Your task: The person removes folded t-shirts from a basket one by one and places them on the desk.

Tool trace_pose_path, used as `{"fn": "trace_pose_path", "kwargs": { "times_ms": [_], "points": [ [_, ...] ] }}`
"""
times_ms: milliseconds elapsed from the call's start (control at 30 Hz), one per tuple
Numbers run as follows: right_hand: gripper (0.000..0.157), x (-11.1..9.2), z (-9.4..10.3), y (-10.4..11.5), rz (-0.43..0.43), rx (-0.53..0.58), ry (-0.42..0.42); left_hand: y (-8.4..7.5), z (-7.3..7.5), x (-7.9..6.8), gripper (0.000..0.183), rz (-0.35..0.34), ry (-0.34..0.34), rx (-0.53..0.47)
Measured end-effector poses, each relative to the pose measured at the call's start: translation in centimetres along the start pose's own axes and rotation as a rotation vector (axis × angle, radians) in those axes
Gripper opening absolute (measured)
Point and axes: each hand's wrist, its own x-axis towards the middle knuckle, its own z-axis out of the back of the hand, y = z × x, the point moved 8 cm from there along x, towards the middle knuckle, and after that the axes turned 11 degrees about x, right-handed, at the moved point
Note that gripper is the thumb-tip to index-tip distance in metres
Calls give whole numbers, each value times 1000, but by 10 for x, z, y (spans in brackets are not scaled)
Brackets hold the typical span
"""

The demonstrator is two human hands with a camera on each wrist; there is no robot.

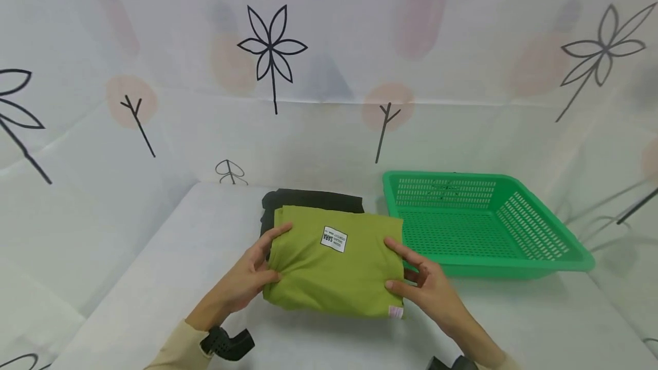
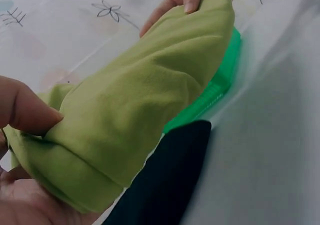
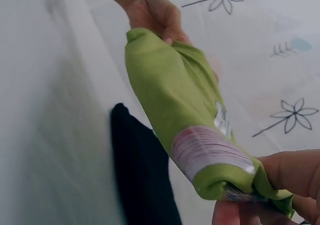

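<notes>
A folded lime-green garment (image 1: 334, 278) with a white printed label (image 1: 334, 239) is held up between both hands, close over the table. My left hand (image 1: 252, 273) grips its left side, thumb on the front face and fingers around the edge. At the opposite side my right hand (image 1: 424, 281) pinches the fabric between thumb and fingers. A pale striped tag (image 3: 210, 152) shows at the lower right corner. Behind the garment lies a folded black cloth (image 1: 319, 200), partly hidden by it; in the left wrist view the black cloth (image 2: 165, 180) appears below the green fabric.
A green plastic basket (image 1: 514, 267) with slotted walls stands to the right on the white table (image 1: 169, 278). Around the back and sides hangs a white sheet (image 1: 329, 27) printed with flowers and twigs.
</notes>
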Motion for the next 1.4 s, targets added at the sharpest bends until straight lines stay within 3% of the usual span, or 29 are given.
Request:
{"fn": "trace_pose_path", "kwargs": {
  "times_ms": [367, 733, 1133, 1400],
  "points": [
    [72, 8, -18, -34, -71, -2, 91, 25, 18, -16, 91, 53, 1, 38],
    [76, 7, -30, -54, -104, 82, 185, 45, 22, -25, 93, 107, 75, -10],
    [78, 6, -28, -68, -229, 104, 196, 59, 20, -35, 94, 237, 84, -26],
    [78, 3, -26, -75, -261, 63, 190, 74, 22, -46, 92, 398, 37, -67]
  ]
}}
